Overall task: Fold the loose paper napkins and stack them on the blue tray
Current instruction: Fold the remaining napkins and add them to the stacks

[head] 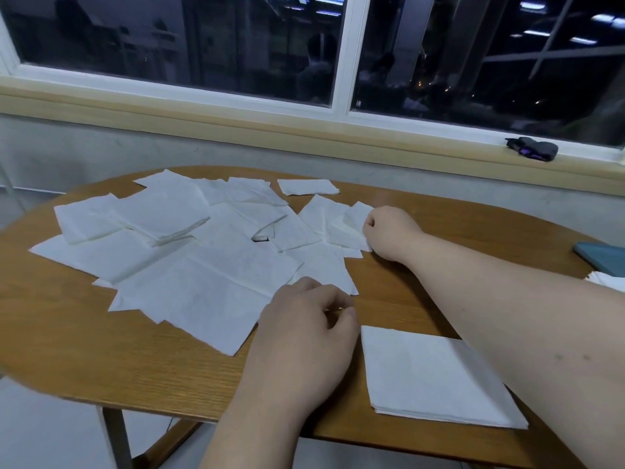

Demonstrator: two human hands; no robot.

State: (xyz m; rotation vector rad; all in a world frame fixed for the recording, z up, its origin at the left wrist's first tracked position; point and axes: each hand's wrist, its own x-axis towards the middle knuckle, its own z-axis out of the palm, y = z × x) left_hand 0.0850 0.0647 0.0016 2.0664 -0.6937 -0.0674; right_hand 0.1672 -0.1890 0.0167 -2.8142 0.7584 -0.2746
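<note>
Several loose white paper napkins [203, 252] lie spread and overlapping across the left and middle of the wooden table [101, 353]. A folded napkin [429, 374] lies flat near the front edge, right of my left hand. My left hand [304, 336] rests with loosely curled fingers at the near edge of the pile, holding nothing. My right hand [389, 231] reaches to the far right of the pile and pinches the edge of a small napkin [348, 225]. The blue tray [602, 258] shows only a corner at the right edge, with white napkins [608, 280] beside it.
A small folded napkin [307, 187] lies apart at the table's far side. A dark object [532, 148] sits on the window ledge behind. The wall and window run close behind the table. Bare wood shows at the front left and far right.
</note>
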